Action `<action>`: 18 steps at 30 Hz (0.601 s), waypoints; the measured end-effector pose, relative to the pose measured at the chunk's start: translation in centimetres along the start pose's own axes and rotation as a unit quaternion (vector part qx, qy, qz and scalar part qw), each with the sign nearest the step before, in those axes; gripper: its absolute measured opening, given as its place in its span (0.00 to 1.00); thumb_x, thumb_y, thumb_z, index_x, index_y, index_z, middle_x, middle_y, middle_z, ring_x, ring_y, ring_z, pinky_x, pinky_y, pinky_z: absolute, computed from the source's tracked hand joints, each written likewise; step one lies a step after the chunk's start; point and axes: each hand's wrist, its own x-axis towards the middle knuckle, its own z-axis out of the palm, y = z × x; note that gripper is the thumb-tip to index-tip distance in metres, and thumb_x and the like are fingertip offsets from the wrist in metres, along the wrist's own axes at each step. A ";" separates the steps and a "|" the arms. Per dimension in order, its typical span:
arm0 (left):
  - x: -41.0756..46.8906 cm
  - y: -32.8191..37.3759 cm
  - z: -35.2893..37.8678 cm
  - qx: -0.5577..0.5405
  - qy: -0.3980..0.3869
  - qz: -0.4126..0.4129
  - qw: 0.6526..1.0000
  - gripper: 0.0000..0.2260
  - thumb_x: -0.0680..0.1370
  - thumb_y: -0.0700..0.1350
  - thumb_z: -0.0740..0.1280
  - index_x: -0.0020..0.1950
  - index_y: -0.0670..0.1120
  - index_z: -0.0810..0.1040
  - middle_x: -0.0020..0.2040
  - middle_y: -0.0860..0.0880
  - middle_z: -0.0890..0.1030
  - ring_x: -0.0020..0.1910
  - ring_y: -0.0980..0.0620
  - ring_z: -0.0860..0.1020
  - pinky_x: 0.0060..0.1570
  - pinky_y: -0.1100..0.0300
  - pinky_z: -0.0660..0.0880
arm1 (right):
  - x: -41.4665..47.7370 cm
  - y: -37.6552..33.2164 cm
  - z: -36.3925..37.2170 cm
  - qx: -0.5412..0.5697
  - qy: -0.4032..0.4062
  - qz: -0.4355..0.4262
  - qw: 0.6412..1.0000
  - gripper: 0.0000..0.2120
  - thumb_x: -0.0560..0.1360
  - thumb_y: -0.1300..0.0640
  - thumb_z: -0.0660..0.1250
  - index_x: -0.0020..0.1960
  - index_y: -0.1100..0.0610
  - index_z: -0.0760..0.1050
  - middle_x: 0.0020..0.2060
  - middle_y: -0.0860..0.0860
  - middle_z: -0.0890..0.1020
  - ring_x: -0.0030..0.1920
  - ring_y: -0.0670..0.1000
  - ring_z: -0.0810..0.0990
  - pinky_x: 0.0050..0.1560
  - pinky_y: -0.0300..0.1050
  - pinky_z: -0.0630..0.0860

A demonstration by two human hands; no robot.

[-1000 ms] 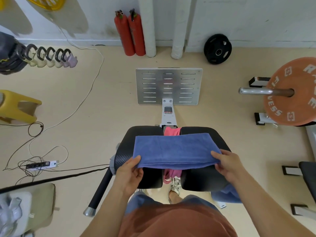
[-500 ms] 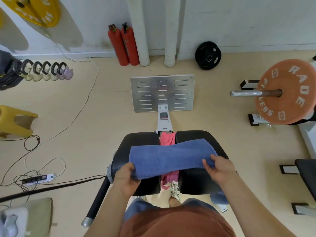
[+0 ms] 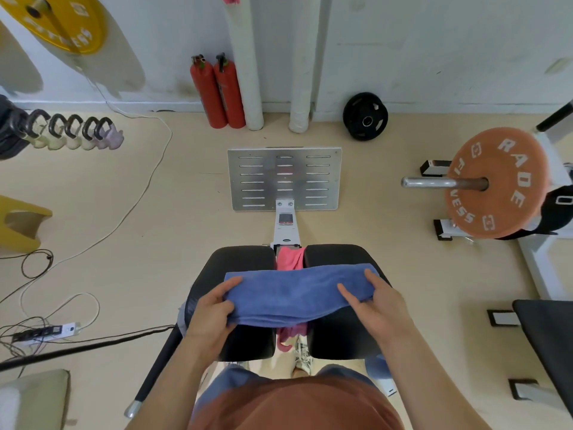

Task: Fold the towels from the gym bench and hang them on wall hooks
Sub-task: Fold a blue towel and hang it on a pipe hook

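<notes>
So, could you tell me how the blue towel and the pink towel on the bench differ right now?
The blue towel lies folded into a band across both bench pads, held at its ends by the left hand and right hand. The pink towel is bunched and unfolded, hanging in the gap between the pads, untouched and mostly hidden under the blue one. Both look like soft cloth on the same bench.

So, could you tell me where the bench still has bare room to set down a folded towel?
Bare black pad shows beyond the blue towel on both bench pads, and nearer the person on the right pad. The middle gap is crowded by the pink towel.
</notes>
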 end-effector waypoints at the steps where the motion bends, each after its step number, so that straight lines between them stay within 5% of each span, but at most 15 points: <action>1: -0.3 1.3 0.3 0.043 -0.019 0.042 0.998 0.24 0.70 0.29 0.58 0.56 0.50 0.80 0.61 0.45 0.77 0.51 0.49 0.78 0.49 0.55 0.76 | -0.2 -0.3 0.9 -0.080 -0.013 -0.043 0.996 0.08 0.78 0.63 0.63 0.57 0.60 0.70 0.54 0.58 0.74 0.51 0.55 0.78 0.51 0.52 0.81; 3: -1.3 4.3 1.2 0.127 -0.092 0.118 0.980 0.29 0.64 0.30 0.61 0.59 0.53 0.77 0.63 0.46 0.77 0.58 0.52 0.79 0.56 0.56 0.77 | -1.1 -1.0 3.1 -0.218 -0.038 -0.128 0.967 0.05 0.76 0.66 0.65 0.51 0.65 0.72 0.46 0.58 0.75 0.46 0.52 0.78 0.52 0.55 0.80; 7: -2.9 9.4 4.1 0.230 -0.228 0.202 0.924 0.35 0.69 0.20 0.59 0.70 0.48 0.67 0.58 0.44 0.79 0.54 0.50 0.80 0.46 0.65 0.76 | -4.8 -2.5 8.2 -0.393 -0.166 -0.287 0.858 0.05 0.72 0.68 0.67 0.46 0.62 0.79 0.40 0.63 0.80 0.40 0.50 0.78 0.46 0.50 0.80; 10: -4.2 12.0 5.8 0.359 -0.121 0.347 0.858 0.26 0.69 0.30 0.65 0.63 0.53 0.74 0.53 0.51 0.81 0.50 0.59 0.79 0.51 0.67 0.74 | -7.3 -3.4 10.2 -0.389 -0.237 -0.324 0.829 0.08 0.74 0.65 0.68 0.49 0.56 0.83 0.41 0.53 0.86 0.43 0.47 0.83 0.46 0.42 0.80; 12: -5.1 13.2 6.1 0.395 -0.027 0.427 0.813 0.20 0.67 0.35 0.68 0.52 0.58 0.78 0.44 0.56 0.82 0.43 0.61 0.79 0.44 0.70 0.73 | -8.2 -3.8 10.7 -0.390 -0.236 -0.333 0.826 0.09 0.74 0.63 0.68 0.52 0.54 0.83 0.42 0.51 0.86 0.44 0.49 0.84 0.48 0.46 0.81; 18: -5.8 14.8 5.3 0.481 -0.028 0.531 0.697 0.07 0.72 0.49 0.63 0.48 0.54 0.79 0.44 0.56 0.70 0.45 0.59 0.67 0.48 0.75 0.62 | -10.2 -5.2 10.9 -0.420 -0.206 -0.380 0.798 0.06 0.72 0.60 0.73 0.40 0.50 0.81 0.31 0.44 0.81 0.33 0.41 0.77 0.37 0.33 0.73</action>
